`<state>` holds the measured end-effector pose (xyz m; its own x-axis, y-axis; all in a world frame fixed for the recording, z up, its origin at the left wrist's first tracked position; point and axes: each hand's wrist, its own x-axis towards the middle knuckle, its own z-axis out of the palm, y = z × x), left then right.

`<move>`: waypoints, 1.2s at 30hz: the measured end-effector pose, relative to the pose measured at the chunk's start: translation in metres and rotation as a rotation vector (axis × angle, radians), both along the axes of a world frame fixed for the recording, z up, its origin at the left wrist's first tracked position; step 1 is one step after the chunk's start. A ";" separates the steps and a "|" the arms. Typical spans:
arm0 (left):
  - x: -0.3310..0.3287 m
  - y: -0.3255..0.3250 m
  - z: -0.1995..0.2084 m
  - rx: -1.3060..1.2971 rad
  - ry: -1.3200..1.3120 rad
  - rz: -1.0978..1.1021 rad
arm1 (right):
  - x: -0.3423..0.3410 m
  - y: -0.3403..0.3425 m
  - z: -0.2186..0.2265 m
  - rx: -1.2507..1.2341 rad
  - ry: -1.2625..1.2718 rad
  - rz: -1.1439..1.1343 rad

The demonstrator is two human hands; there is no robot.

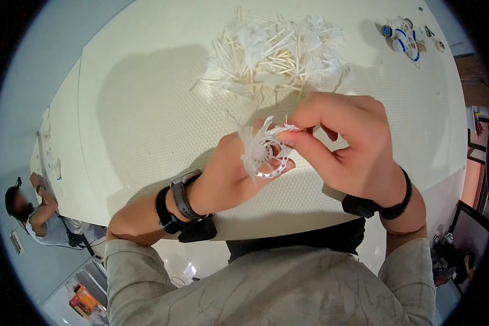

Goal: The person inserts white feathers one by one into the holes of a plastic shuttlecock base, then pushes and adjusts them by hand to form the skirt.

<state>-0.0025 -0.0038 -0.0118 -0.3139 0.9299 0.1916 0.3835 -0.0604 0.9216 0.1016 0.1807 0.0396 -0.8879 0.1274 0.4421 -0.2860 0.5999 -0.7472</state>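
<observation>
My left hand [231,174] is closed round a small white round frame [271,173] with a row of holes along its rim, held above the near part of the table. White feathers [251,149] stand along one side of the frame, like a partly feathered shuttlecock. My right hand [348,144] pinches a white feather [287,128] between thumb and forefinger at the frame's upper edge. Whether its quill sits in a hole is too small to tell. Beyond both hands lies a loose heap of white feathers [277,54] with pale quills.
At the far right of the white textured table [146,108] lie several small pieces with blue bands [405,43] and round dark-and-blue ends. Another person [38,214] sits at the table's left end. A dark-framed chair [472,217] stands beyond the right side.
</observation>
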 end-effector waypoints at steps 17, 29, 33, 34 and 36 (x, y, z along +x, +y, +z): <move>0.005 -0.002 0.001 -0.071 -0.187 0.061 | -0.001 -0.001 -0.002 -0.135 -0.163 0.034; 0.002 0.008 0.009 0.038 -0.226 0.193 | -0.030 0.065 -0.040 0.468 0.076 -0.341; 0.003 0.007 0.012 0.034 -0.224 0.198 | -0.037 0.061 -0.043 0.518 0.060 -0.295; 0.004 0.008 0.014 0.036 -0.229 0.194 | -0.036 0.062 -0.041 0.545 0.068 -0.290; 0.000 0.003 0.014 -0.033 -0.240 0.162 | -0.035 0.064 -0.040 0.572 0.077 -0.284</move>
